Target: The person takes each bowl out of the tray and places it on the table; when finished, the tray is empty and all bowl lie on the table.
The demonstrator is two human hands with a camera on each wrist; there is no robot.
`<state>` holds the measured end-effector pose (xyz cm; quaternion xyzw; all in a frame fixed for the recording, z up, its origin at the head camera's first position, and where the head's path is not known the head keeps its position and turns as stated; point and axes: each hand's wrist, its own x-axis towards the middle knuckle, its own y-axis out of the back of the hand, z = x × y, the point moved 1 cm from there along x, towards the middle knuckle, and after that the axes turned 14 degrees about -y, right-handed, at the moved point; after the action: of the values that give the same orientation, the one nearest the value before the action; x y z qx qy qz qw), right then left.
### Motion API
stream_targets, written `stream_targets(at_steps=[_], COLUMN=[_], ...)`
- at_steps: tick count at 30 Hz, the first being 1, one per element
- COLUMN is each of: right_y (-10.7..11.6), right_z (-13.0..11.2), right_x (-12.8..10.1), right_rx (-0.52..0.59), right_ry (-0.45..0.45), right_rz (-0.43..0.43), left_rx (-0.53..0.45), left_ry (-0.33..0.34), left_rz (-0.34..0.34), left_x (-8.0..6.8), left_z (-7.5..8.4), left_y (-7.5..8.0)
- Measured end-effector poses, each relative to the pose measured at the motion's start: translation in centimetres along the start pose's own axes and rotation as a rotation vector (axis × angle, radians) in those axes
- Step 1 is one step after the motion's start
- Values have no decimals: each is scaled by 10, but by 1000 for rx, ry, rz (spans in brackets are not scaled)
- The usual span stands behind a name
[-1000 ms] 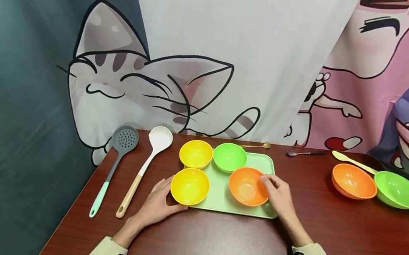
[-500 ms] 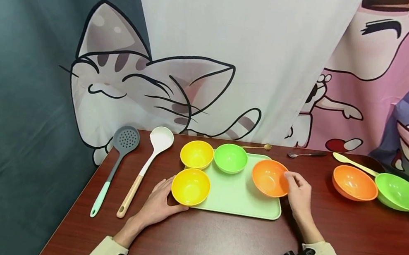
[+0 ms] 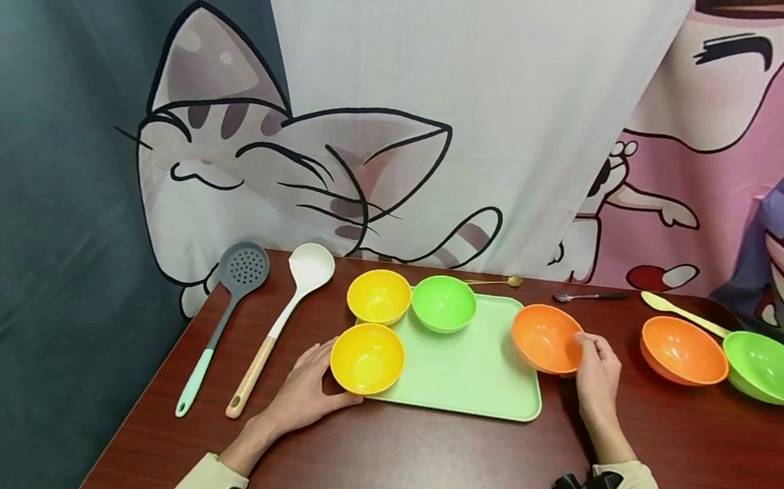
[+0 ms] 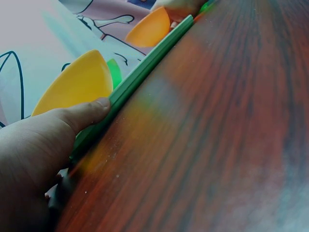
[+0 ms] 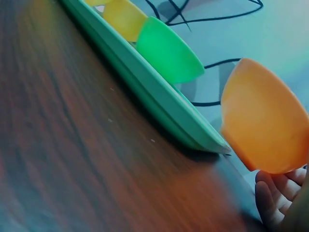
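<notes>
My right hand pinches the right rim of an orange bowl. The bowl overlaps the right edge of the pale green tray in the head view, and the right wrist view shows that orange bowl tilted and raised past the tray's end. At the tray's front left corner, my left hand holds the tray, its thumb along the front edge and its other fingers to the left, partly hidden. Close by it stands a yellow bowl. Behind are another yellow bowl and a green bowl.
Left of the tray lie a grey slotted turner and a white ladle. On the right stand a second orange bowl and a larger green bowl with a yellow-handled utensil. A small gold spoon and a dark-handled fork lie behind.
The right hand has carried the orange bowl off the tray's front right area, rightward and slightly back, to the tray's right edge. The left hand stays at the tray corner.
</notes>
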<state>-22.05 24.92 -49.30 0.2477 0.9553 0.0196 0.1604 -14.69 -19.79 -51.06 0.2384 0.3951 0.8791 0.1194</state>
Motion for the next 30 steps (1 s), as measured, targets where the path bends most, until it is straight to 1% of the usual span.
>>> stream_targets(at_steps=[7, 11, 15, 21, 25, 30], right_y=[16, 25, 29, 34, 40, 49], right_z=[0, 1, 2, 1, 2, 4], right_x=[7, 9, 8, 7, 6, 5], right_rx=[131, 154, 152, 199, 228, 229], right_ry=[-49, -52, -64, -67, -90, -128], right_rz=[21, 49, 74, 72, 78, 91], left_rx=[-8, -13, -9, -14, -18, -17], left_ry=[5, 9, 11, 12, 6, 6], left_rz=[-13, -16, -18, -12, 5, 6], left_x=[1, 1, 1, 0, 0, 0], left_z=[1, 1, 1, 2, 2, 1], left_y=[-2, -3, -4, -2, 0, 2])
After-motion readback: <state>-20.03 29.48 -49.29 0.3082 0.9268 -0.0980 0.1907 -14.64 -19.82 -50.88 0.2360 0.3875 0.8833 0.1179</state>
